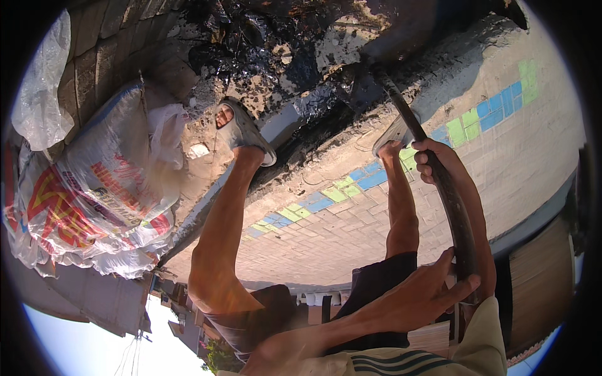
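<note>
Both my hands are closed around the dark, worn shaft of a long-handled tool. My left hand reaches across from the lower left and grips near the shaft's lower end. Farther up the shaft, my right hand wraps round it. The tool slants away up and left, its far end meeting dark, wet-looking muck by the paving edge. Shadow and muck hide the tool's head, so I cannot tell its kind.
My feet in grey clogs stand apart, with a narrow gutter between them. Pale paving carries a blue and green band. At the left lie stuffed white plastic sacks beside a block wall. A dark bulky shape stands beyond the tool.
</note>
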`<state>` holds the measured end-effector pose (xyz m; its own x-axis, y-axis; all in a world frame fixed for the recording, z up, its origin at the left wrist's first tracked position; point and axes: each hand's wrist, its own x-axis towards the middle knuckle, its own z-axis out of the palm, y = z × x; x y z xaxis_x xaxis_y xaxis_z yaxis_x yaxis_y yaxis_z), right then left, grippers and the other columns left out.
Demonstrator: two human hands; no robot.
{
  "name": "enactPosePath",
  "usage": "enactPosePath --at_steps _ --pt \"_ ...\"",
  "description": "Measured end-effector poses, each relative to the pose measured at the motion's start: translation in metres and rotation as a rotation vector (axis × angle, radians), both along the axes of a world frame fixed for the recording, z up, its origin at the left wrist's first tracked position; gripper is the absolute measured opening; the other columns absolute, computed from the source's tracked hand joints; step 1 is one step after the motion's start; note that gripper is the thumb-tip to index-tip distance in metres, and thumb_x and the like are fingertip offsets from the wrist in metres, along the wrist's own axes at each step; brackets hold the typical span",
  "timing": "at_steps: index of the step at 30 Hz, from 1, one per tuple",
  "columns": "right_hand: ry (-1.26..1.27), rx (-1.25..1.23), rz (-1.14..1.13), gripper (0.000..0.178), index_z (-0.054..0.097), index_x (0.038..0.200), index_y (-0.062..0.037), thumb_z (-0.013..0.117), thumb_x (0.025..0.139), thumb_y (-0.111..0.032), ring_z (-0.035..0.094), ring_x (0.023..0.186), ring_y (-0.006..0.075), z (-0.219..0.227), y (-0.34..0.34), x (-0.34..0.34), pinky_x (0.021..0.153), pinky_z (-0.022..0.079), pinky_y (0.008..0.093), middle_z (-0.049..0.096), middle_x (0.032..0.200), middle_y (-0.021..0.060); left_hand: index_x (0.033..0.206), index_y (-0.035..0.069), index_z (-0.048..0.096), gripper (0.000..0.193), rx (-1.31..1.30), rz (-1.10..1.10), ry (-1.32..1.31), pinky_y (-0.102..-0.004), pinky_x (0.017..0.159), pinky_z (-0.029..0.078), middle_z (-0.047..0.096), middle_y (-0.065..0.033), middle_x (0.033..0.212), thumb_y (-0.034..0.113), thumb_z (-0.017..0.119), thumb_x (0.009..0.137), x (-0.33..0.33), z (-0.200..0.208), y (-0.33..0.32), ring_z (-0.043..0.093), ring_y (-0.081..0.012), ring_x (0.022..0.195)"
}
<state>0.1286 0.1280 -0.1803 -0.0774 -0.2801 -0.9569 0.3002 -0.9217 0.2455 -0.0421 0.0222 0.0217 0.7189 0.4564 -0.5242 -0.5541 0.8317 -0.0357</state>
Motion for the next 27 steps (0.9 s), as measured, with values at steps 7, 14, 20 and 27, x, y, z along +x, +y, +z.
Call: enactPosePath --at_steps 7,14,20,27 --pt "-0.05 0.126 -0.087 0.011 0.053 0.096 -0.0094 0.058 0.101 -0.019 0.053 0.046 0.0097 0.198 0.072 -0.051 0.037 0.045 0.0266 0.053 0.066 -0.0028 0.152 -0.012 0.022 0.086 0.205 0.295 -0.264 -0.0398 0.079 0.053 0.064 -0.0256 0.11 0.054 0.053 0.106 -0.038 0.125 0.005 0.066 -0.0272 0.091" --pt "0.107 0.397 -0.252 0.016 0.057 0.107 -0.0025 0.053 0.104 -0.018 0.056 0.046 0.0114 0.314 0.092 -0.133 0.035 0.05 0.0273 0.054 0.069 0.0012 0.155 -0.006 0.021 0.086 0.349 0.416 -0.343 -0.0425 0.088 0.053 0.061 -0.0267 0.122 0.049 0.061 0.103 -0.105 0.185 -0.055 0.065 -0.0303 0.106" --pt "-0.01 0.943 -0.012 0.023 0.055 0.115 -0.0042 0.061 0.102 -0.022 0.054 0.044 0.0129 0.259 -0.008 -0.225 0.035 0.049 0.0286 0.052 0.068 0.0014 0.152 -0.004 0.03 0.083 0.047 -0.348 0.248 -0.0424 0.086 0.055 0.067 -0.0235 0.115 0.042 0.072 0.098 -0.179 0.176 -0.066 0.068 -0.0284 0.104" --pt "0.106 1.131 -0.081 0.022 0.047 0.11 -0.0061 0.063 0.102 -0.017 0.053 0.047 0.0111 0.154 -0.066 -0.236 0.043 0.045 0.0279 0.052 0.072 0.0016 0.124 0.002 0.054 0.046 0.014 -0.218 1.073 -0.0385 0.063 0.053 0.068 -0.0153 0.075 0.027 0.077 0.093 -0.104 0.026 -0.155 0.067 -0.0232 0.064"
